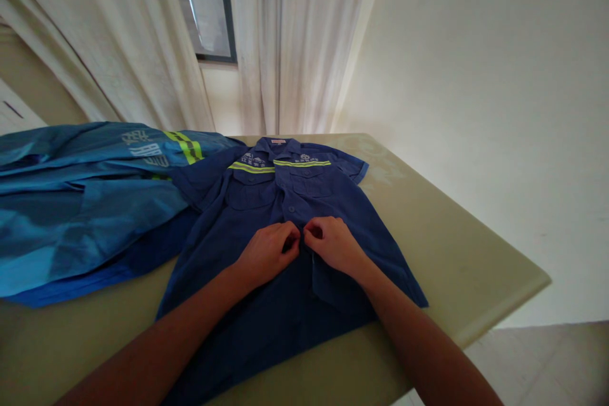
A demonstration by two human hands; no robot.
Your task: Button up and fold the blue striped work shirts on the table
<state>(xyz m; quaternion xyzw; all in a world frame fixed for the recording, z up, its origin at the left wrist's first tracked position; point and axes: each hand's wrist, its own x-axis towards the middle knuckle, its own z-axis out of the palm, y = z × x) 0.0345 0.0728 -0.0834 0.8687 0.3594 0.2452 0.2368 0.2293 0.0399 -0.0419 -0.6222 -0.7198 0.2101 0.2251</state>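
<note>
A dark blue short-sleeved work shirt (257, 330) lies front up, its collar toward the far side. Yellow-green and grey reflective strips cross its chest above two flapped pockets. Over the middle of the front opening, my left hand (271, 247) pinches the shirt's placket edge between thumb and fingers. Close beside it, my right hand (333, 244) pinches the other front edge in the same way. The fingertips of both hands nearly meet. A button (292, 209) shows just above them; whatever sits between the fingertips is hidden.
The shirt lies on a pale greenish table (428, 228) whose corner points right. More blue work clothes (95, 203) with a yellow-green strip are heaped at the left, touching the shirt's sleeve. Behind stand light curtains (304, 32) and a window; a white wall (485, 89) rises at the right.
</note>
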